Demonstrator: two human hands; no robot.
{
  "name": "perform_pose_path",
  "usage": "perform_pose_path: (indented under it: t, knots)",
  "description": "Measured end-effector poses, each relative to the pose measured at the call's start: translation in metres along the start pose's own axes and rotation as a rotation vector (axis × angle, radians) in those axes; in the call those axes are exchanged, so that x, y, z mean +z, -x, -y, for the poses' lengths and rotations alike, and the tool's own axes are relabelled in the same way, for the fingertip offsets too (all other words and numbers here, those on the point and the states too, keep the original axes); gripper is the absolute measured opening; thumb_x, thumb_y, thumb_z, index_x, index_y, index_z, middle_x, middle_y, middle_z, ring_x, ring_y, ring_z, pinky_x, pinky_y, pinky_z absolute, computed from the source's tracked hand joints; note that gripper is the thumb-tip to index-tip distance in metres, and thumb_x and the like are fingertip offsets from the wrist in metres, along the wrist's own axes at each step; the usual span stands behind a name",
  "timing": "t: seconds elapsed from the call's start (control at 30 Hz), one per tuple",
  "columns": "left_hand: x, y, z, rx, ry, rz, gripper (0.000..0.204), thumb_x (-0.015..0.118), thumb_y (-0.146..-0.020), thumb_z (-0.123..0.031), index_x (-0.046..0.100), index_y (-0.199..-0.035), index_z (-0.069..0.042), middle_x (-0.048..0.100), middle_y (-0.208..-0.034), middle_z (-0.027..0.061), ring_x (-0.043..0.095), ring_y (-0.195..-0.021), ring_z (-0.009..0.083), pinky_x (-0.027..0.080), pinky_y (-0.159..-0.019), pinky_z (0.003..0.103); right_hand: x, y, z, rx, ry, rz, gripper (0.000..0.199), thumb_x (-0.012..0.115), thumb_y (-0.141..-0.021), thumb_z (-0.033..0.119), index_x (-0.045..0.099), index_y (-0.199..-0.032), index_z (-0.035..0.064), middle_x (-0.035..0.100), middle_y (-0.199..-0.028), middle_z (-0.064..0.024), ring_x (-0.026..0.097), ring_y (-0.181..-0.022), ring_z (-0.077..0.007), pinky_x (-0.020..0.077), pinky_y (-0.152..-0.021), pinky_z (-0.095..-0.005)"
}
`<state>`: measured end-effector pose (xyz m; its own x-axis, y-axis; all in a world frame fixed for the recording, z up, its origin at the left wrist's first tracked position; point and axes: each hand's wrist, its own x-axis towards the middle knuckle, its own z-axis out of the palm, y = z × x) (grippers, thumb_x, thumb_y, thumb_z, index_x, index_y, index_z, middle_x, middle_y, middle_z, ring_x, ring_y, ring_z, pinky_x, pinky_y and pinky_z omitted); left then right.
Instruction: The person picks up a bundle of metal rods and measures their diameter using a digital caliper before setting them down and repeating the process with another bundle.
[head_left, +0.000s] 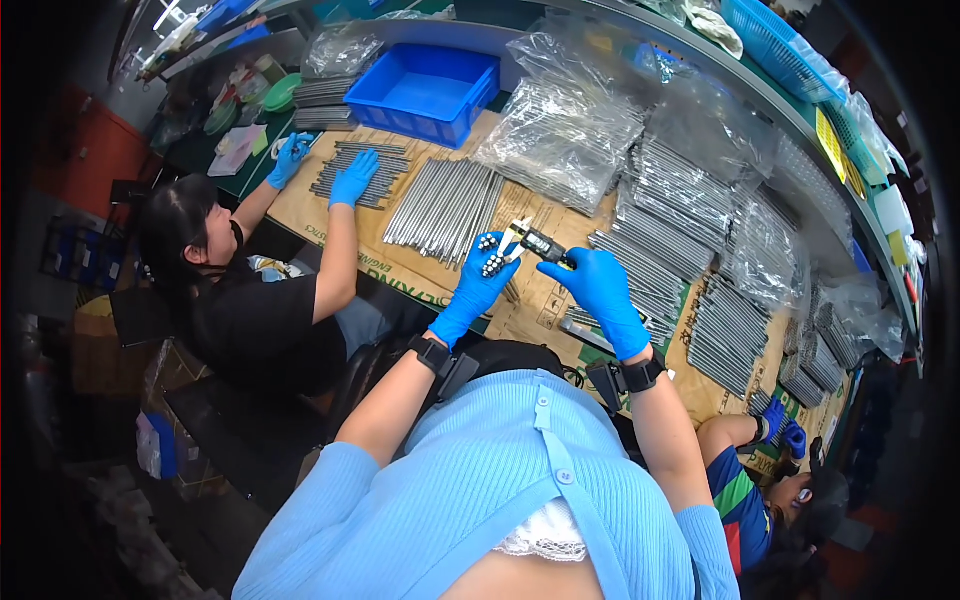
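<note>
Both of my hands wear blue gloves and meet over the brown paper on the bench. My left hand (474, 288) is closed round a bundle of thin metal rods (490, 262), their round ends showing. In my right hand (606, 297) is a digital caliper (541, 247), gripped by its black body. Its jaws reach over to the rod ends at my left fingers; whether they touch a rod I cannot tell. Just beyond my left hand lies a row of bare metal rods (446, 212). Another pile of rods (640, 285) lies beside my right hand.
A blue plastic bin (412, 121) stands at the back. Clear plastic bags (565, 115) cover rods behind my hands, and more rod stacks (733, 335) lie to the right. One co-worker (265, 285) handles rods at left; another (745, 500) works at the lower right.
</note>
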<state>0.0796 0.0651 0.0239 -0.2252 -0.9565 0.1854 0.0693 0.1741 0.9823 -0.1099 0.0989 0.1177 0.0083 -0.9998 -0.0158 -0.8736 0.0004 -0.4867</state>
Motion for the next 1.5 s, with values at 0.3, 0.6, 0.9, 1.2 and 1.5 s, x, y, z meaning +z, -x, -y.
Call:
perform_pose_path:
  t: [0.3, 0.6, 0.9, 1.2, 1.5]
  knots:
    - [0.006, -0.002, -0.005, 0.016, -0.128, 0.084, 0.036, 0.068, -0.079, -0.006, 0.051, -0.11, -0.001, 0.055, -0.101, 0.0072, 0.057, -0.09, 0.0141, 0.048, -0.078, 0.026, 0.001, 0.01, -0.013, 0.027, 0.003, -0.002, 0.056, 0.065, -0.073, 0.058, 0.063, -0.065, 0.0026, 0.053, -0.05, -0.0117, 0.052, -0.044, -0.0236, 0.0384, -0.043, -0.0348]
    - [-0.017, 0.017, -0.012, 0.189, -0.359, 0.185, 0.028, 0.065, -0.081, -0.006, 0.063, -0.109, -0.007, 0.045, -0.119, 0.0085, 0.052, -0.105, 0.0206, 0.043, -0.09, 0.031, -0.025, 0.012, -0.024, 0.105, -0.031, -0.008, 0.057, 0.065, -0.071, 0.06, 0.063, -0.064, 0.0031, 0.053, -0.049, -0.0103, 0.053, -0.044, -0.0216, 0.0387, -0.043, -0.0331]
    - [-0.018, 0.013, -0.022, 0.261, -0.473, 0.205, 0.031, 0.067, -0.081, -0.015, 0.064, -0.111, -0.01, 0.044, -0.12, 0.0089, 0.046, -0.113, 0.0244, 0.041, -0.094, 0.034, -0.026, -0.015, 0.002, -0.024, 0.038, -0.053, 0.059, 0.061, -0.073, 0.061, 0.064, -0.067, 0.0023, 0.056, -0.053, -0.0136, 0.059, -0.05, -0.0266, 0.0451, -0.046, -0.0354]
    - [-0.015, 0.001, -0.004, 0.106, -0.309, 0.201, 0.034, 0.068, -0.08, -0.011, 0.06, -0.113, -0.007, 0.049, -0.112, 0.0108, 0.052, -0.105, 0.0218, 0.044, -0.089, 0.032, 0.003, -0.011, 0.002, 0.01, -0.059, -0.094, 0.055, 0.062, -0.074, 0.057, 0.063, -0.069, 0.0023, 0.057, -0.054, -0.0147, 0.06, -0.051, -0.0274, 0.0465, -0.047, -0.0361]
    - [-0.001, -0.007, -0.001, 0.075, -0.22, 0.066, 0.038, 0.073, -0.075, -0.01, 0.05, -0.104, 0.0, 0.055, -0.095, 0.0068, 0.058, -0.086, 0.0144, 0.047, -0.075, 0.025, 0.006, 0.011, -0.005, 0.002, -0.015, -0.03, 0.054, 0.064, -0.074, 0.056, 0.064, -0.069, 0.002, 0.054, -0.052, -0.0128, 0.055, -0.047, -0.0242, 0.0407, -0.044, -0.0348]
